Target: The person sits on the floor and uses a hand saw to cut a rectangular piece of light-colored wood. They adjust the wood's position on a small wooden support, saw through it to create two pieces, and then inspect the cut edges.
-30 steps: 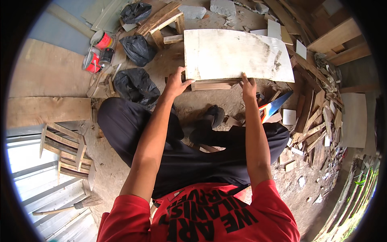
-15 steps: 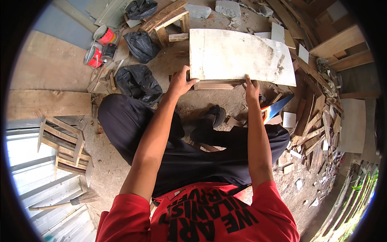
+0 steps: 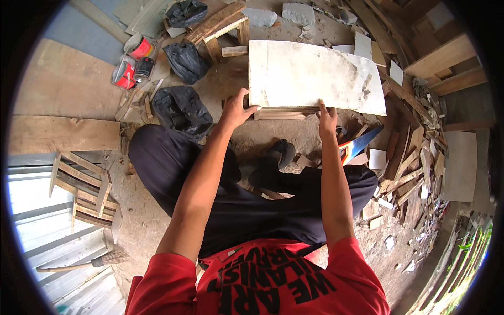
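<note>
Both hands clasp the white board's (image 3: 315,79) near edge, left hand (image 3: 236,107) at its corner, right hand (image 3: 326,113) midway. It lies on wooden slats (image 3: 286,113) on the floor; stiff, probably light.

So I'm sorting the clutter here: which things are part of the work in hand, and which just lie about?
In hand: left hand and right hand on the pale rectangular board, over stacked wooden slats.
Lying about: red paint cans, black plastic bags, blue-bladed handsaw, straw broom.
</note>
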Available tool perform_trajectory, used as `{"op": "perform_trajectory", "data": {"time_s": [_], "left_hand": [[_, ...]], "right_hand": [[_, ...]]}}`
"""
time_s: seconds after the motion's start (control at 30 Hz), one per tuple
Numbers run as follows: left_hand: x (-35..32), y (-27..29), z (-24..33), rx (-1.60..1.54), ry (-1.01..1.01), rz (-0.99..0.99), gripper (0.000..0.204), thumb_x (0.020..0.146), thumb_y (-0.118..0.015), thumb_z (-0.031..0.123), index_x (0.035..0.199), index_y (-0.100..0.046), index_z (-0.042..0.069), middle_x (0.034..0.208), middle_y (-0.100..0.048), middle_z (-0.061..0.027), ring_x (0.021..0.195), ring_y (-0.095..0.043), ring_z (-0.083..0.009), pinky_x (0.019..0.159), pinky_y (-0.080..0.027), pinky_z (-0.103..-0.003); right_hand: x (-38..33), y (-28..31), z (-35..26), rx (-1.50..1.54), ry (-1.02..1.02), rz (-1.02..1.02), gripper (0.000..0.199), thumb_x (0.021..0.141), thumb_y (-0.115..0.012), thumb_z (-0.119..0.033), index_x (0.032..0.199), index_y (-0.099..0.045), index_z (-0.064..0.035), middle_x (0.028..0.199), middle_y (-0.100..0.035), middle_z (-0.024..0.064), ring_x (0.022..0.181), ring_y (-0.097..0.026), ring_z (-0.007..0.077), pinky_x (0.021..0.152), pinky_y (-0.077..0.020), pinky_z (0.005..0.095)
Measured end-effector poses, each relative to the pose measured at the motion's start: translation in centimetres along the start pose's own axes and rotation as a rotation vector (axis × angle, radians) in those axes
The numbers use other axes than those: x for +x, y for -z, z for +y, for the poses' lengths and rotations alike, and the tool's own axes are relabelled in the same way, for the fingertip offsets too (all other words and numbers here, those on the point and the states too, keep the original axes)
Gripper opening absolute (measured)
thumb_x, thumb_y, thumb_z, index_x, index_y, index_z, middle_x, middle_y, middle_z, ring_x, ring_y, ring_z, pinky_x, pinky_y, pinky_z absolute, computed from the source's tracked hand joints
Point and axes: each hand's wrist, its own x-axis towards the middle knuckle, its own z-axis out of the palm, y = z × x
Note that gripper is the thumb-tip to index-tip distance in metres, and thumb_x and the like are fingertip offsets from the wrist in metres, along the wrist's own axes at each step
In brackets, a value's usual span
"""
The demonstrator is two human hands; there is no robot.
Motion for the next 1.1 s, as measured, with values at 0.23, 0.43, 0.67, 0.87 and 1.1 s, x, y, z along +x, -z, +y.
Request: {"op": "perform_trajectory", "data": {"time_s": [0.23,0.43,0.67,0.87,1.1], "left_hand": [[-0.3,0.4,-1.0,0.041,-0.047,0.059,0.055,0.074,-0.081,0.029,0.113,-0.051,0.005,0.103,-0.066,-0.0198,0.094,-0.064,-0.0386,0.080,-0.049,-0.045],[-0.1,0.6,-0.8,-0.114,-0.050,0.060,0.044,0.076,-0.079,0.026,0.104,-0.053,0.003,0.098,-0.067,-0.0196,0.095,-0.065,-0.0375,0.078,-0.050,-0.043],[-0.5,0.8,-0.9,-0.066,0.022,0.050,0.040,0.078,-0.077,0.025,0.103,-0.053,0.005,0.097,-0.067,-0.0175,0.091,-0.065,-0.0372,0.082,-0.047,-0.045],[-0.4,0.2,-1.5,-0.086,0.056,0.066,0.035,0.081,-0.073,0.025,0.105,-0.054,0.007,0.102,-0.067,-0.0145,0.096,-0.063,-0.0359,0.086,-0.044,-0.046],[-0.1,0.1,-1.9,-0.125,0.012,0.116,0.028,0.083,-0.069,0.016,0.104,-0.055,0.004,0.096,-0.067,-0.0149,0.090,-0.065,-0.0337,0.077,-0.049,-0.041]], "right_hand": [[-2.4,-1.3,-2.4,0.069,-0.018,-0.047,0.058,0.089,-0.068,-0.031,0.129,-0.044,0.0039,0.129,-0.051,0.0152,0.119,-0.050,0.0247,0.098,-0.0454,0.0386],[-1.8,-0.4,-1.7,0.151,-0.060,-0.003,0.038,0.089,-0.065,-0.024,0.114,-0.051,0.0023,0.117,-0.054,0.0125,0.109,-0.053,0.0225,0.094,-0.0471,0.0362],[-2.9,0.0,-1.2,0.208,-0.039,-0.059,0.061,0.090,-0.064,-0.019,0.131,-0.029,0.0096,0.130,-0.044,0.0203,0.119,-0.049,0.0262,0.100,-0.0461,0.0376],[-3.9,0.0,-0.3,0.268,-0.032,0.034,0.030,0.089,-0.067,-0.021,0.103,-0.051,0.0006,0.105,-0.056,0.0100,0.102,-0.056,0.0200,0.096,-0.0473,0.0359],[-4.5,0.0,-0.5,0.327,-0.046,0.020,0.030,0.088,-0.069,-0.018,0.103,-0.051,0.0002,0.106,-0.056,0.0101,0.103,-0.056,0.0205,0.099,-0.0463,0.0372]]}}
